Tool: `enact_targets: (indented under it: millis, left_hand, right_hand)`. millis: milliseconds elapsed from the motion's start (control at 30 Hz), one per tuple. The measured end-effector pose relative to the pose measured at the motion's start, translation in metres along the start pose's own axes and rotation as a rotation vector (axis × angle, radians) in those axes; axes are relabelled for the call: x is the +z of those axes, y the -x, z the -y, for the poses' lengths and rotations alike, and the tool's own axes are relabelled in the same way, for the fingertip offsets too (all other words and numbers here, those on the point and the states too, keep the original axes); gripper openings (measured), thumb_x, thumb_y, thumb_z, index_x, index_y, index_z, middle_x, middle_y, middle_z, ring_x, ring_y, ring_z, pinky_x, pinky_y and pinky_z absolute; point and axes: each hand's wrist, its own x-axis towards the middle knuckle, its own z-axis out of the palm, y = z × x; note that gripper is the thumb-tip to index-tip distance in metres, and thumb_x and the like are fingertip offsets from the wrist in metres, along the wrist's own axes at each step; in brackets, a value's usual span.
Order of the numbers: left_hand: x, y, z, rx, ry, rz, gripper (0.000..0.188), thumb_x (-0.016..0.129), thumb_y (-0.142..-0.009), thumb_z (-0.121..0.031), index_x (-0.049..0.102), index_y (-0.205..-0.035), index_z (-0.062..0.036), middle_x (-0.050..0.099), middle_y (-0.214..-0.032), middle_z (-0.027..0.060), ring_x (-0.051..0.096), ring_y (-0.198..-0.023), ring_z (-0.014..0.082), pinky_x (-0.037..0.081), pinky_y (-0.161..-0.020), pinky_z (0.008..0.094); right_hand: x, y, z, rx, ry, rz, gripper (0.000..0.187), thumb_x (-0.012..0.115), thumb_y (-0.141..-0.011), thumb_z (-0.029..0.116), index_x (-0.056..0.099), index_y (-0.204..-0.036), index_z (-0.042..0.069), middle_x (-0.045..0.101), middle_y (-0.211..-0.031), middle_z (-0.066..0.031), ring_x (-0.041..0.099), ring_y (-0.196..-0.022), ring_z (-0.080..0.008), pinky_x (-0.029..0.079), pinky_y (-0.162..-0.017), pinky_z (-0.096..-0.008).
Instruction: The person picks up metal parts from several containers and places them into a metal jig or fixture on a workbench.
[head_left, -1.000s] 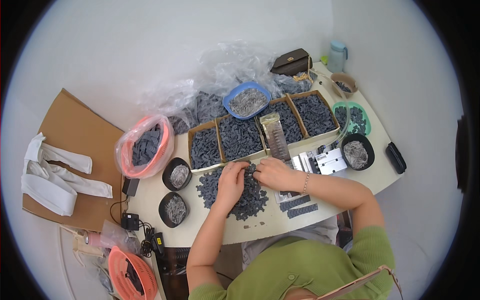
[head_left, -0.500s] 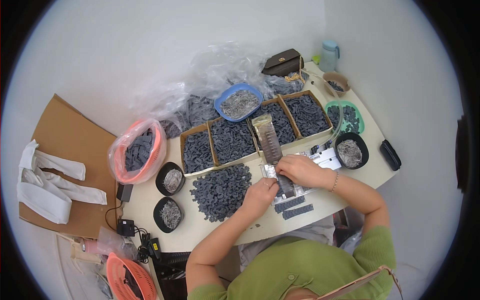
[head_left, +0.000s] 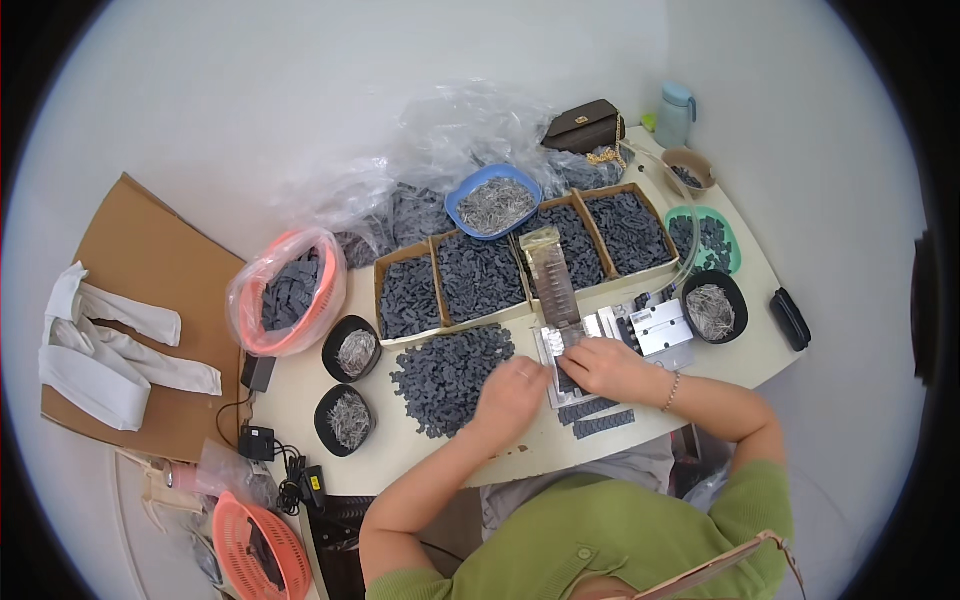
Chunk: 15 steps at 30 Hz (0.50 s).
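Observation:
My left hand (head_left: 512, 396) is beside the right edge of a pile of small dark grey plastic pieces (head_left: 445, 380). Its fingers are drawn together toward a metal jig (head_left: 548, 352), and anything between them is too small to make out. Over the jig, my right hand (head_left: 612, 368) has bent, closed fingers pressed down at a dark grey piece; its grip is partly hidden. A clear ribbed tray (head_left: 550, 275) slants up behind the jig. A silver block with a tube (head_left: 660, 328) adjoins it on the right. Two dark grey strips (head_left: 603, 425) lie in front.
Cardboard boxes (head_left: 455, 325) of grey pieces line the back, with a blue bowl (head_left: 493, 235) of metal pins on top. Black bowls (head_left: 345, 450) of pins flank the work area. A green tray (head_left: 733, 245) and black case (head_left: 790, 320) are right; an orange basket (head_left: 335, 290) is left.
My left hand has drawn back left and down from the jig, toward the pile. My right hand stays at the jig, uncovering more of the silver block. The whole view has shifted slightly.

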Motion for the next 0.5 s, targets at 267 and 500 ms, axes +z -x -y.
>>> enact_targets:
  millis: [267, 500]
  left_hand:
    - [-0.006, 0.0, 0.056, -0.295, 0.083, 0.019, 0.016, 0.068, -0.074, -0.001, 0.068, -0.089, -0.0035, 0.061, -0.082, 0.0104, 0.058, -0.084, 0.0299, 0.048, -0.076, 0.0391]
    - [-0.018, -0.005, 0.053, -0.473, 0.205, -0.079, 0.014, 0.063, -0.08, 0.0, 0.066, -0.093, -0.0023, 0.065, -0.083, 0.012, 0.062, -0.072, 0.0267, 0.05, -0.067, 0.0351]
  right_hand:
    - [-0.005, -0.016, -0.001, 0.055, -0.111, 0.101, 0.023, 0.064, -0.071, 0.013, 0.065, -0.092, 0.005, 0.058, -0.087, -0.0033, 0.057, -0.084, -0.0211, 0.047, -0.073, -0.0333]
    - [0.033, -0.048, 0.016, 0.009, -0.248, 0.142, 0.015, 0.067, -0.075, 0.014, 0.064, -0.089, 0.009, 0.06, -0.085, -0.0046, 0.059, -0.086, -0.0224, 0.047, -0.074, -0.0352]
